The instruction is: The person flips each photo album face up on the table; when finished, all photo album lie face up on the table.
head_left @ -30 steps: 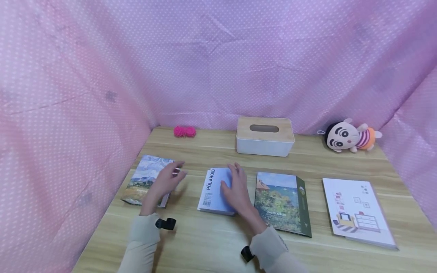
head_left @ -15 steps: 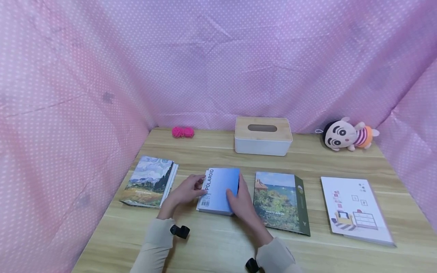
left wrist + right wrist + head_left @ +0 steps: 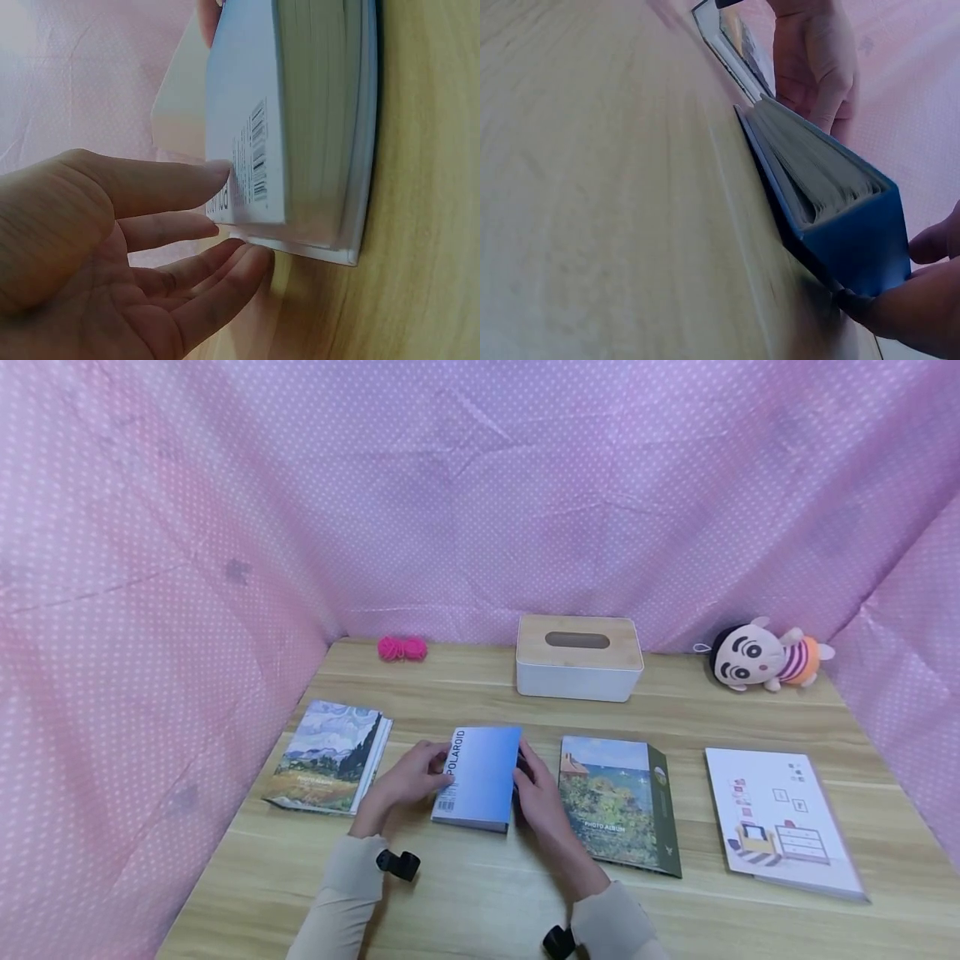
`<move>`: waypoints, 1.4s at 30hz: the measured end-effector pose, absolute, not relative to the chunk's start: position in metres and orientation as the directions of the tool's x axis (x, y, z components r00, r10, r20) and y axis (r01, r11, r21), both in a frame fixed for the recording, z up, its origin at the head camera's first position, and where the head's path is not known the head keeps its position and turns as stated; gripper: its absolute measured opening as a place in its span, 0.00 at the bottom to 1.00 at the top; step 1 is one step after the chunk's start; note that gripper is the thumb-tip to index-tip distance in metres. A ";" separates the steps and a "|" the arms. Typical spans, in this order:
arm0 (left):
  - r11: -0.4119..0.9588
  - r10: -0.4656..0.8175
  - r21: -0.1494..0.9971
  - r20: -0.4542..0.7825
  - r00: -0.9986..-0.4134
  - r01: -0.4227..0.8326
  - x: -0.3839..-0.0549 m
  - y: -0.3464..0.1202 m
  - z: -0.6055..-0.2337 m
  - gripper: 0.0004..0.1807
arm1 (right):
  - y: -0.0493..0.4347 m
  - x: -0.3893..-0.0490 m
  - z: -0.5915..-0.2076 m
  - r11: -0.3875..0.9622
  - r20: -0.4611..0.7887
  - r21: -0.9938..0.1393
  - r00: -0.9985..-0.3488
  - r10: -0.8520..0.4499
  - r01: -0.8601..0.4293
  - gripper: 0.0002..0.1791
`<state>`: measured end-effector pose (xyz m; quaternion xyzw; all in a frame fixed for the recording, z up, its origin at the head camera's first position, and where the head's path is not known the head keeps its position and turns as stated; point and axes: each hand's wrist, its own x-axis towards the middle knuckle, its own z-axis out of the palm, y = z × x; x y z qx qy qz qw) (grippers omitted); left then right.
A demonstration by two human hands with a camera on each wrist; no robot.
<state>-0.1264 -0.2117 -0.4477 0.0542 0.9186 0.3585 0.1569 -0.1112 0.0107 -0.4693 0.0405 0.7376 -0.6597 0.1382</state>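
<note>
A blue photo album marked POLAROID lies between both hands, its right spine side tipped up a little. My left hand holds its left edge, thumb on the cover near the barcode and fingers at the lower cover's edge in the left wrist view. My right hand grips the blue spine, fingertips at its lower edge in the right wrist view. Left of it lies a landscape-painted album. To the right is a green-spined photo album with a seaside painting.
A white album with furniture drawings lies at the far right. Along the back stand a wooden-topped tissue box, pink yarn and a plush doll. Pink dotted cloth hangs around the wooden table.
My left hand has moved right from the landscape-painted album to the blue album's left edge. My right hand has slid from its cover to its spine, and that side has tilted up.
</note>
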 end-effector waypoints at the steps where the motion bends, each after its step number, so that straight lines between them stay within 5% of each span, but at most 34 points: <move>1: 0.735 0.212 0.678 -0.253 -0.944 -0.017 -0.127 -0.212 -0.447 0.30 | 0.011 -0.111 -0.469 0.126 -0.252 -0.964 -0.959 -0.128 0.236 0.29; 11: 0.644 0.293 0.764 -0.287 -0.912 -0.034 -0.136 -0.207 -0.448 0.25 | 0.016 -0.111 -0.453 0.184 -0.242 -0.959 -0.962 -0.126 0.217 0.27; 26: 0.492 0.384 0.865 -0.316 -0.868 -0.097 -0.138 -0.185 -0.460 0.40 | 0.023 -0.111 -0.430 0.100 -0.142 -0.986 -0.981 -0.128 0.130 0.34; 31: 0.527 0.344 0.849 -0.254 -0.904 -0.038 -0.136 -0.187 -0.448 0.36 | 0.016 -0.112 -0.428 0.088 -0.145 -0.987 -0.981 -0.132 0.134 0.37; 42: 0.315 0.369 0.949 -0.090 -0.925 0.033 -0.132 -0.192 -0.416 0.29 | 0.001 -0.114 -0.434 0.007 -0.031 -1.000 -0.980 -0.198 0.030 0.32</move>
